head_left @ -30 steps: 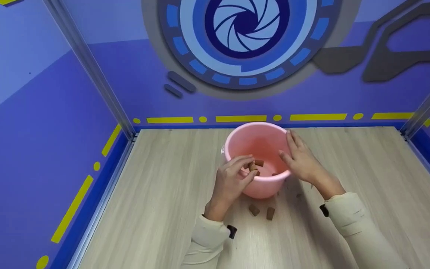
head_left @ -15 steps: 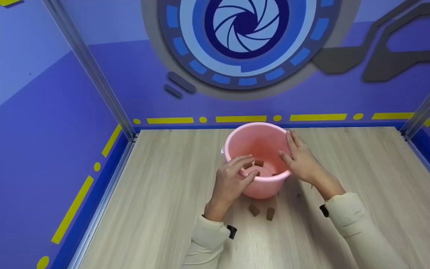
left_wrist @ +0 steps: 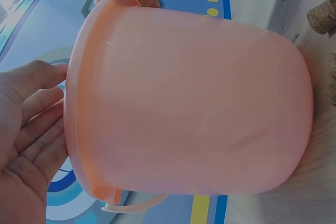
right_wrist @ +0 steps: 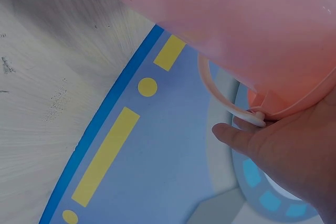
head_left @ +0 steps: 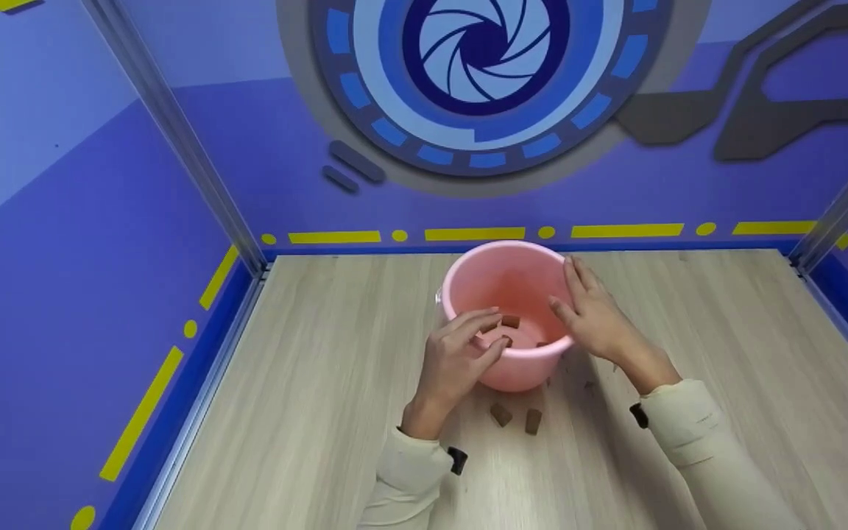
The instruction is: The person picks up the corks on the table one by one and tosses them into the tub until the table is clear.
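A pink bucket (head_left: pixel 520 368) stands on the table, with several brown corks (head_left: pixel 511 322) lying inside it. Over its near-left rim reaches my left hand (head_left: pixel 453 357), fingers and thumb spread apart and holding nothing. In the left wrist view those fingers lie at the rim beside the bucket wall. My right hand (head_left: pixel 601 316) holds the right rim, its thumb on the inner side and its fingers along the outside. Near the white handle (right_wrist: pixel 220 98) one finger shows in the right wrist view. In front of the bucket two more corks (head_left: pixel 533 421) lie on the table.
The wood-grain table (head_left: pixel 306 383) meets a blue printed wall (head_left: pixel 247 162) behind the bucket. A metal post (head_left: pixel 174 132) rises at the left corner. Dark crumbs (head_left: pixel 589 384) are scattered to the bucket's right.
A cork that was between my left thumb and fingers a second ago has left the hand, dropping into the bucket. Both hands and the bucket have stayed in place.
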A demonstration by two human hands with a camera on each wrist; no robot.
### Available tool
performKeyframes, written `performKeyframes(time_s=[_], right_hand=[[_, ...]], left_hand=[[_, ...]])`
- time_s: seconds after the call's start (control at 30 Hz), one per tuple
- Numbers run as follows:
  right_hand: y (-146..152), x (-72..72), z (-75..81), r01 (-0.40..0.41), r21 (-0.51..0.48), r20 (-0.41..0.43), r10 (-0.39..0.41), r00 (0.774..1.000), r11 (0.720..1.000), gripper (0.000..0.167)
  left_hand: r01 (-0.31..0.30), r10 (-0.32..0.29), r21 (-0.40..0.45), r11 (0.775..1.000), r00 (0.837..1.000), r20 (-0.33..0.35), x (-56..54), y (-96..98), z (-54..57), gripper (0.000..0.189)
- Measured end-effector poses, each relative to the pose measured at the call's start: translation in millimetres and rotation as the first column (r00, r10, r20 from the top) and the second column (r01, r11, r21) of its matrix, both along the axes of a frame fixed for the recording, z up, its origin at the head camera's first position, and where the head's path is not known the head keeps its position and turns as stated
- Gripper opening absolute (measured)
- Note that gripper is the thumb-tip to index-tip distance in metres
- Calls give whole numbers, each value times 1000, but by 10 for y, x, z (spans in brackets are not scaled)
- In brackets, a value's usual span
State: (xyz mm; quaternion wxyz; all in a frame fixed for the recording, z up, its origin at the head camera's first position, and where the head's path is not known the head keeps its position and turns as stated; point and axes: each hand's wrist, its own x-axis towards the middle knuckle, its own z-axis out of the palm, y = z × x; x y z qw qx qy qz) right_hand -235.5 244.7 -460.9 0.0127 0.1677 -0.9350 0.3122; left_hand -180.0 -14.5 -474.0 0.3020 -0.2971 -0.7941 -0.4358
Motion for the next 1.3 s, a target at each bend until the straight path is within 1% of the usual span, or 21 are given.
performKeyframes(time_s=[0.17, 0.6, 0.67, 0.9, 1.0, 1.2, 1.3], right_hand=[[1, 3, -2, -1, -7, -3, 1, 1000, 1000, 82], [0, 19, 6, 5, -10, 14, -4, 1000, 1000, 83], [-1, 16, 7, 7, -9, 15, -7, 1000, 1000, 84], [7, 1, -2, 5, -9, 9, -4, 1000, 1000, 82], [8, -10, -2, 1, -9, 1, -1, 1000, 1000, 81], [9, -13, 1, 2, -11, -6, -2, 1000, 1000, 80], [8, -4, -5, 6, -7, -1, -6, 1000, 1000, 80]], left_hand=[[6, -5, 15, 1000, 1000, -26, 19, -20, -3, 35], [2, 9, 109, 994, 996, -94, 100, -102, -67, 31], [0, 11, 122, 993, 996, -94, 108, -111, -79, 32], [-42, 56, 151, 988, 994, -91, 168, -162, -120, 29], [-51, 67, 168, 985, 994, -86, 196, -196, -140, 29], [-78, 91, 189, 979, 994, -62, 254, -273, -183, 29], [-82, 92, 205, 975, 995, -43, 281, -307, -218, 27]])
